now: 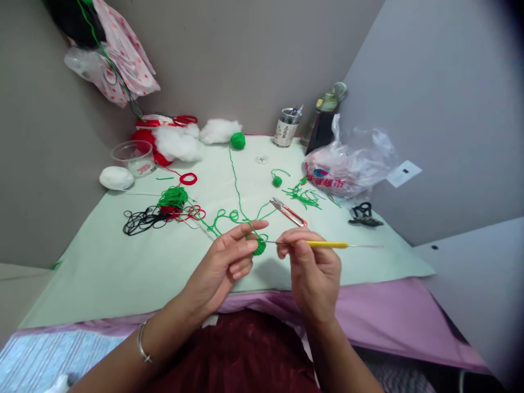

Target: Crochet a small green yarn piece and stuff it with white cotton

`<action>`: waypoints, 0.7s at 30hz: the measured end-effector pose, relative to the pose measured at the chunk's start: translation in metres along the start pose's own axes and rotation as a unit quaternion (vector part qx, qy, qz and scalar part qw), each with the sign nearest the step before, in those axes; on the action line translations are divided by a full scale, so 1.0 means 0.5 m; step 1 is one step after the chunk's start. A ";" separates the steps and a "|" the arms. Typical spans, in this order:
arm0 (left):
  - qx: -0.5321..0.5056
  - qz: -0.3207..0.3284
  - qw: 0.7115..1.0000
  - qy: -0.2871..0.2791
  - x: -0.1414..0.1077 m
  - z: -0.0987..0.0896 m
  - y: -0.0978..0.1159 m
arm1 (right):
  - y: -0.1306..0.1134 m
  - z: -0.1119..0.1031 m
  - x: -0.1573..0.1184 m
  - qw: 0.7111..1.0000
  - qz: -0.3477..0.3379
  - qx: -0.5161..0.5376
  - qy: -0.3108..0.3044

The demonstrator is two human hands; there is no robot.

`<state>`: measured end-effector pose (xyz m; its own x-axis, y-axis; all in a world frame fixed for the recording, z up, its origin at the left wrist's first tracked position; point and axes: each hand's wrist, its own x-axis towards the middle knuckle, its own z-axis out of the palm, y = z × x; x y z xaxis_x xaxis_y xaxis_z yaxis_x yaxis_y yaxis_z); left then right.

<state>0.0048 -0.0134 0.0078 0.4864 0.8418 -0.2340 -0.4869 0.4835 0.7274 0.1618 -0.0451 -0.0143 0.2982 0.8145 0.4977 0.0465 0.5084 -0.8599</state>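
Between the thumb and fingers of my left hand (pixel 229 252) is a small green crochet piece (pixel 259 247). My right hand (pixel 313 267) grips a crochet hook (pixel 327 244) by its yellow handle, and the hook's thin metal tip meets the edge of the green piece. A strand of green yarn (pixel 237 188) runs from the left fingers back to a green ball (pixel 238 141) at the far side of the table. Just beyond my hands lie orange-handled thread snips (pixel 290 213), pointing up and left.
At the left sit tangled green yarn (pixel 173 197), black cord (pixel 143 219), a clear plastic tub (pixel 133 158) and white stuffing (pixel 179 143). On the right are green yarn scraps (pixel 305 195), a plastic bag (pixel 347 164) and a black hair claw (pixel 365 215). A pen holder (pixel 287 128) stands at the back.
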 end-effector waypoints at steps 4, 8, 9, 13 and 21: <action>0.101 0.052 0.993 0.004 -0.005 0.002 -0.010 | 0.005 0.002 0.002 0.999 0.029 -0.016 -0.040; 0.167 0.086 0.982 0.016 -0.007 -0.009 -0.013 | 0.013 -0.004 0.001 0.995 0.071 0.063 -0.027; 0.178 0.094 0.979 0.018 -0.008 -0.012 -0.012 | 0.012 -0.005 0.001 0.995 0.073 0.069 -0.029; 0.226 0.123 0.965 0.037 -0.012 -0.012 -0.012 | -0.007 -0.007 -0.001 0.998 0.009 -0.039 -0.051; 0.128 0.078 0.988 0.048 -0.011 0.005 -0.016 | 0.008 -0.001 -0.028 0.911 -0.270 -0.304 -0.074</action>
<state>0.0080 -0.0224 0.0050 0.3430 0.9259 -0.1580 -0.3454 0.2808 0.8955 0.1581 -0.0546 -0.0249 -0.0545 0.5430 0.8379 0.6804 0.6344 -0.3668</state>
